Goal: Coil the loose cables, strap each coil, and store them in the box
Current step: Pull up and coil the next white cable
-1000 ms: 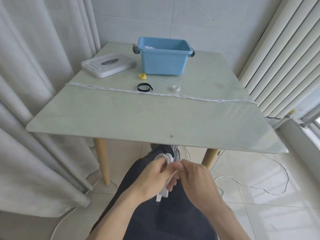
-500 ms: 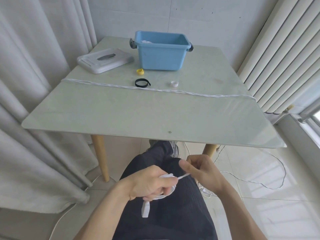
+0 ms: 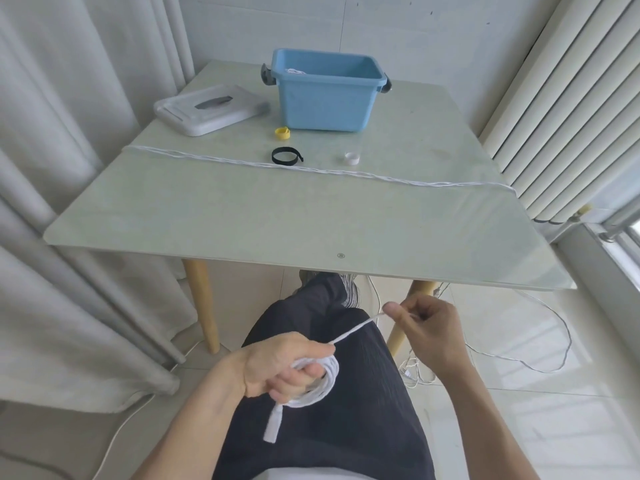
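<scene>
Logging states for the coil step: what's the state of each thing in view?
Left hand: grips partly wound white cable coil.
Right hand: pinches the cable's free run, taut.
Blue plastic box: open, something white inside.
White box lid: off, flat on table.
Black strap: looped, unused.
Yellow strap: rolled, unused.
Long white twisted cable: uncoiled across table.

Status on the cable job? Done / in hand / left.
Done: something white, likely a coil, already lies in the blue box.
In hand: left hand grips a partly wound white coil; right hand pinches its free run.
Left: strap and box this coil; the long cable across the table is uncoiled. Black strap and yellow strap unused.
</scene>
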